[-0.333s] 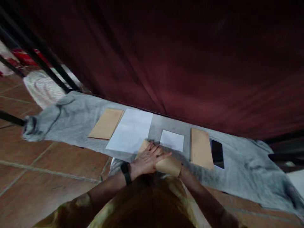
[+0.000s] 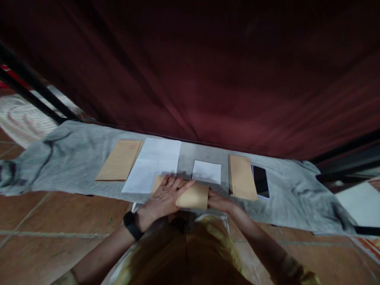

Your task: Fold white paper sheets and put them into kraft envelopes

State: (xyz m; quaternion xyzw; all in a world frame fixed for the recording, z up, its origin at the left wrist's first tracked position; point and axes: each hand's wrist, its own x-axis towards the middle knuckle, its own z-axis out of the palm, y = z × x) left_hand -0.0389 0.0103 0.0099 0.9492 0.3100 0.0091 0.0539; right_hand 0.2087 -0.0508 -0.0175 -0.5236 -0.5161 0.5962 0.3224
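A brown paper envelope lies at the near edge of the cloth-covered bench. My left hand, a black band at its wrist, rests flat on top of it with the thumb spread out. My right hand is at the envelope's right end, its fingers hidden by the paper, and I cannot tell how they are bent. Just beyond the envelope lies a small white paper. A large white sheet is partly under the envelope's left end.
More brown envelopes lie at the left, and another stack at the right beside a dark phone. Grey cloth covers the bench. A dark red curtain hangs behind it. Tiled floor shows in front.
The view has shifted and levelled. My right hand has drawn back out of the envelope's right end, so more of it shows. My left hand stays flat on the envelope.
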